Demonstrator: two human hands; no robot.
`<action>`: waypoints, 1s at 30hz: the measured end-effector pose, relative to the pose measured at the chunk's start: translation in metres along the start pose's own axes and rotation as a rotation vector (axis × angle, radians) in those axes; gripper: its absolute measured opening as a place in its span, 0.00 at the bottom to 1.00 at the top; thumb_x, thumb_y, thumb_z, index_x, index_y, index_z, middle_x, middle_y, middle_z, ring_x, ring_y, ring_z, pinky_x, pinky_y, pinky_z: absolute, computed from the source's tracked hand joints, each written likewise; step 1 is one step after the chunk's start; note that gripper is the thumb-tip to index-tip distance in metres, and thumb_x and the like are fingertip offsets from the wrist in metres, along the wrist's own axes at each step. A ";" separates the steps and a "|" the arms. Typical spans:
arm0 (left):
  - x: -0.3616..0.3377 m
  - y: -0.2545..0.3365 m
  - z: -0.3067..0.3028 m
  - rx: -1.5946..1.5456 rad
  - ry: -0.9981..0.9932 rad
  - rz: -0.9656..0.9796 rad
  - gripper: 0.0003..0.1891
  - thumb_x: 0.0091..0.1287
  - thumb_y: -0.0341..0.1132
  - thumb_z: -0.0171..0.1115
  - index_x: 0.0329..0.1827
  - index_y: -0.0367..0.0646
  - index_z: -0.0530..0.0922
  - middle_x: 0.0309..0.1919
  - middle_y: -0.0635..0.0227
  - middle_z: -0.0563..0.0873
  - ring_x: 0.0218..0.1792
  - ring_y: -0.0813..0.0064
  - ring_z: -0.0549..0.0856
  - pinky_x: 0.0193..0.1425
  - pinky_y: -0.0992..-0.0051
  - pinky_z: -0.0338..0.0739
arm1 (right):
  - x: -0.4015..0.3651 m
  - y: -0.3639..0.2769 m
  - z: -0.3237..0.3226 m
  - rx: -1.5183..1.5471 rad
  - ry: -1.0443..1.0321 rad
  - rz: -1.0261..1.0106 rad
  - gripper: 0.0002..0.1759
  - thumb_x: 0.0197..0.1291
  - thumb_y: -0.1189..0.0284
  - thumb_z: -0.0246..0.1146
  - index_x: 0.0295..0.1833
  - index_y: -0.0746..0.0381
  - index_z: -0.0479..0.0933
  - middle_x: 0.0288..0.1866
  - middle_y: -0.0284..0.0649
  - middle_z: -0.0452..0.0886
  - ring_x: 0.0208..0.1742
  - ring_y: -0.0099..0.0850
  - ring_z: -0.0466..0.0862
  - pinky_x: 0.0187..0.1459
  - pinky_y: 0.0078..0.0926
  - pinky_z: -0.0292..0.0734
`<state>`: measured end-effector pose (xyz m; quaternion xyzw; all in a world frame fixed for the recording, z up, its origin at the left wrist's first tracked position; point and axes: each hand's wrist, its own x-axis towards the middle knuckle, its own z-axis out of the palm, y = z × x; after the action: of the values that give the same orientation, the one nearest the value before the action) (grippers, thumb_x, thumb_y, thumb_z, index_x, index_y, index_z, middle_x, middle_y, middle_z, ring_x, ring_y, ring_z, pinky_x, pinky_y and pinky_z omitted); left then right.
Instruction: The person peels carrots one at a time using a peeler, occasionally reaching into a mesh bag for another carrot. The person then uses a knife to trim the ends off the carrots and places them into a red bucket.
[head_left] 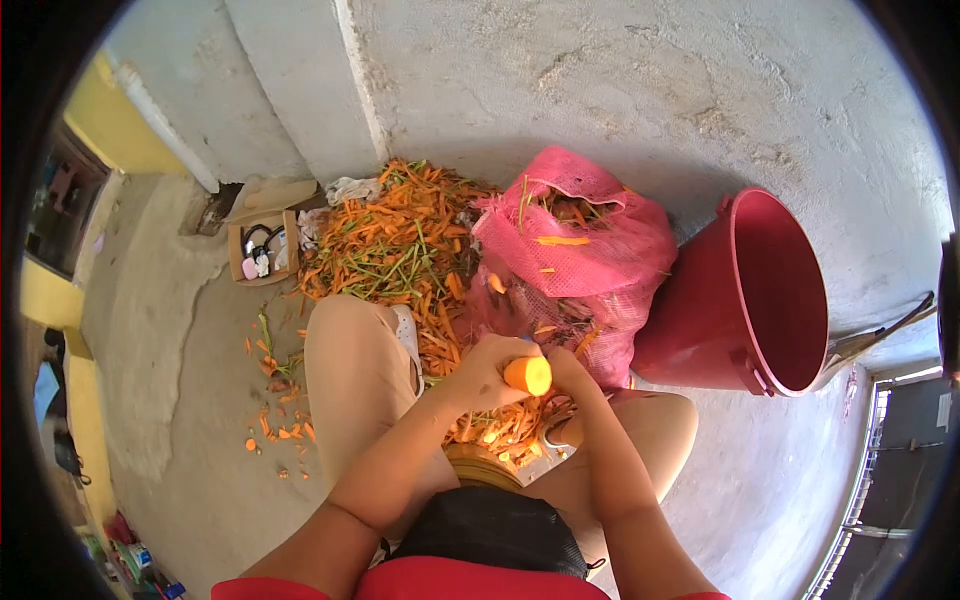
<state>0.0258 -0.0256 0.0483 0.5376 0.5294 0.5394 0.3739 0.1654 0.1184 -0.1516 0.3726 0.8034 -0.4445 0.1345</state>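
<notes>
My left hand (pixel 487 373) is wrapped round a carrot (pixel 529 376), whose bright cut end faces up toward me. Close against the carrot's right side, my right hand (pixel 568 370) is closed, its fingers mostly turned away; whatever it grips is hidden. Orange peelings (pixel 505 435) lie below both hands, between my legs. Beyond my knees spreads a large heap of carrot peelings and green stalks (pixel 395 245). A pink mesh sack (pixel 585 250) with peelings in and on it stands just past my hands.
A large red bucket (pixel 690 320) leans tilted by the wall, its mouth facing right. An open cardboard box (pixel 264 250) with small items sits left of the heap. Scattered carrot pieces (pixel 285 432) lie on the concrete floor (pixel 190 400). A broom-like tool (pixel 880 335) rests at far right.
</notes>
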 end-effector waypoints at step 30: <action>0.132 0.113 0.104 0.809 0.297 0.635 0.14 0.51 0.32 0.53 0.42 0.47 0.73 0.43 0.64 0.73 0.49 0.67 0.72 0.57 0.42 0.52 | -0.005 0.013 0.032 -0.202 -0.215 -0.069 0.17 0.46 0.65 0.55 0.37 0.68 0.75 0.35 0.55 0.77 0.38 0.42 0.79 0.38 0.35 0.73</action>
<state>0.1274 0.1022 0.1680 0.6906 0.5533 0.4492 -0.1235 0.1746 0.0942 -0.1747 0.2798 0.8374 -0.4029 0.2413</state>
